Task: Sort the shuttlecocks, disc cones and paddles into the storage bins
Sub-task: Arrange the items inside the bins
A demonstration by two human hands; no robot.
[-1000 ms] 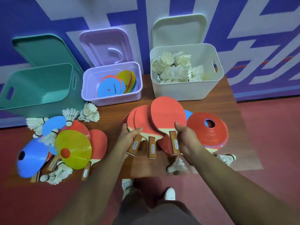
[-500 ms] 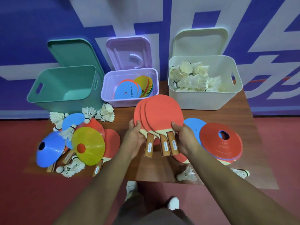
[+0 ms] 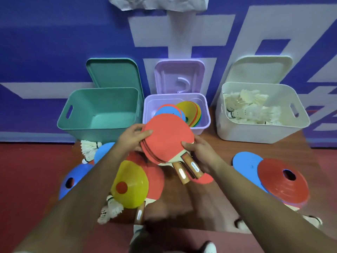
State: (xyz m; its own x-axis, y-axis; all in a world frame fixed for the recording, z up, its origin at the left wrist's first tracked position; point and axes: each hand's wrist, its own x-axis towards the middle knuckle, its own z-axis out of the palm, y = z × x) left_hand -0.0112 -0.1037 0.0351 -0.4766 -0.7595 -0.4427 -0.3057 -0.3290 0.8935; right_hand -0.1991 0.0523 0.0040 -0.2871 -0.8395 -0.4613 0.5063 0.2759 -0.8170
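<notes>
In the head view, a stack of paddles [image 3: 168, 137] is held off the table [image 3: 215, 141] by both hands, red faces up and handles pointing toward the person. The left hand [image 3: 132, 138] is curled round the stack's left edge, thumb laid on the top face and fingers tucked beneath. The right hand [image 3: 199, 153] is closed on the right edge near the necks, thumb on top. The far edge of the stack is seen overlapping the front rim of the purple bin [image 3: 202, 128], in which disc cones [image 3: 191, 110] are leaned. Just to the left the green bin [image 3: 109, 103] is stood with its mouth open and its bare floor showing; its near rim is met by the left hand's knuckles in the picture, though contact cannot be judged. At the right the white bin [image 3: 255, 132] is filled with shuttlecocks [image 3: 251, 108], and a strip of bare tabletop is left between it and the purple bin. Below the arms the near table is crowded: a yellow cone [image 3: 131, 185] is laid over another paddle [image 3: 155, 179], a blue cone [image 3: 73, 179] is set at the left edge, loose shuttlecocks [image 3: 89, 147] are scattered beside the green bin, and a red cone [image 3: 282, 181] is rested on a blue disc [image 3: 246, 161] at the right.
</notes>
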